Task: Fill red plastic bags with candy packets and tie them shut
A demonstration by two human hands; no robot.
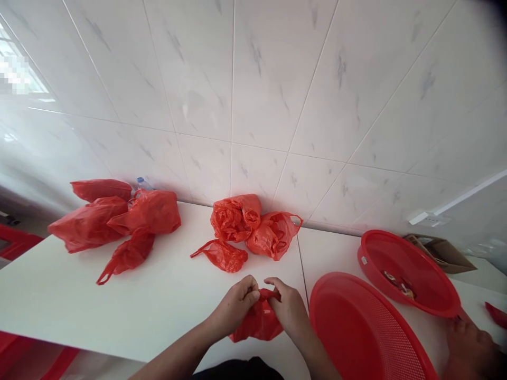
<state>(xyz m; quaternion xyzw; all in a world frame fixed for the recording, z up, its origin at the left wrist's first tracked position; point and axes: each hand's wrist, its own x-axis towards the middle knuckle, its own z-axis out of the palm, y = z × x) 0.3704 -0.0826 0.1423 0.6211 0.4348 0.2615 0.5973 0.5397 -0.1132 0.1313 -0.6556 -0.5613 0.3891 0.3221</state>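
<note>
Pinching the top of a small red bag, both hands meet at the near edge of the white surface. The left hand has its thumb and fingers closed on the bag's gathered neck from one side, and the right hand is closed on the same neck from the other, so the two grips almost touch. The bag's body bulges below and between the hands, resting on the surface just in front of the person.

Beyond the hands, near the tiled wall, sits a cluster of three filled red bags, tied off and touching one another. Farther left lies a second, bigger heap of red bags, with a bottle cap peeking out behind it against the wall.

To the right of the hands, a round red basket lies at the surface edge, close to the right wrist. Behind it a second red basket tilts up on its rim, holding a few small wrapped pieces I cannot make out. A cardboard box stands behind that one. At the far right corner another person's hand rests by the tilted basket, next to a scrap of red.
</note>
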